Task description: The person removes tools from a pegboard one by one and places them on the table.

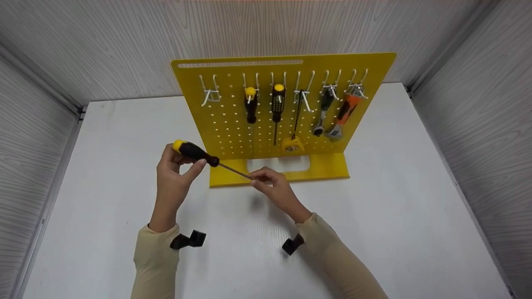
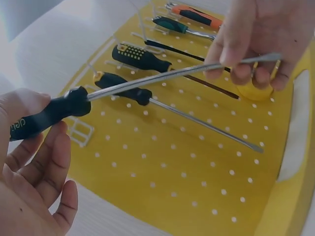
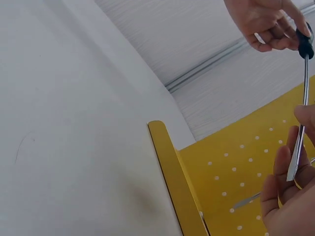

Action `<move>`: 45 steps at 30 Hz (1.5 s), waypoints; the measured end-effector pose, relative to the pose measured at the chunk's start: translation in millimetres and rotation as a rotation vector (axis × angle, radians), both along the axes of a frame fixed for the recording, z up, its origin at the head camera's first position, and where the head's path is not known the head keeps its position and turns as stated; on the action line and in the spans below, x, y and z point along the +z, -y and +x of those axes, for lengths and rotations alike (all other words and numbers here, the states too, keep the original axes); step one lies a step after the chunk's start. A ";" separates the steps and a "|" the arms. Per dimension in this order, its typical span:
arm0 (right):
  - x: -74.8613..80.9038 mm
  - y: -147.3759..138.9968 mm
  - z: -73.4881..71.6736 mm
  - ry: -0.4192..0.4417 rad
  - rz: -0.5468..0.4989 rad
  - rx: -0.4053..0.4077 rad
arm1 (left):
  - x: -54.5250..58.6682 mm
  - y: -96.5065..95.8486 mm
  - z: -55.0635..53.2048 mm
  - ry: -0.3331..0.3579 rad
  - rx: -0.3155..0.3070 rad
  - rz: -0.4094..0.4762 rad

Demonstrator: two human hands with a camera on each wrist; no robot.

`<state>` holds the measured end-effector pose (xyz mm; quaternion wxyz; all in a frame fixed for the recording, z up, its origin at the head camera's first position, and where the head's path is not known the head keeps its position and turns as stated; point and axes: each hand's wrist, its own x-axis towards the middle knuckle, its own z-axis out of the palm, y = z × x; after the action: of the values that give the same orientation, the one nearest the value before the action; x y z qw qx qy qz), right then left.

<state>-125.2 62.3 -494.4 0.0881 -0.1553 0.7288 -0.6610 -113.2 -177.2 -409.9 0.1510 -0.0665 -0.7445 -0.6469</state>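
Observation:
A flat-blade screwdriver (image 1: pixel 193 152) with a black handle and yellow end is held aslant in front of the yellow pegboard (image 1: pixel 227 124). My left hand (image 1: pixel 171 176) grips its handle between thumb and fingers. Close to the tip, my right hand (image 1: pixel 277 190) pinches the steel shaft between thumb and fingers. The flat blade (image 3: pixel 293 168) shows past the right thumb in the right wrist view. In the left wrist view, the shaft (image 2: pixel 157 78) crosses in front of the hanging tools.
On the pegboard hang two screwdrivers (image 1: pixel 251 109), a yellow tape measure (image 1: pixel 292 144), a dark-handled ratchet (image 1: pixel 326 101) and an orange-handled adjustable wrench (image 1: pixel 348 109). A white double hook (image 1: pixel 211 95) sticks out at its left. The board stands on a white table (image 1: pixel 399 199) between panel walls.

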 end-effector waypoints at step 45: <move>-31.2 -77.7 -2.5 0.154 0.361 0.026 | -79.2 7.2 32.3 0.562 -0.156 -0.286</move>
<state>-127.7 139.9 -525.6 0.1787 -0.0952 0.8245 -0.5283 -80.9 -184.5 -489.1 -0.1215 0.0374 -0.8332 -0.5382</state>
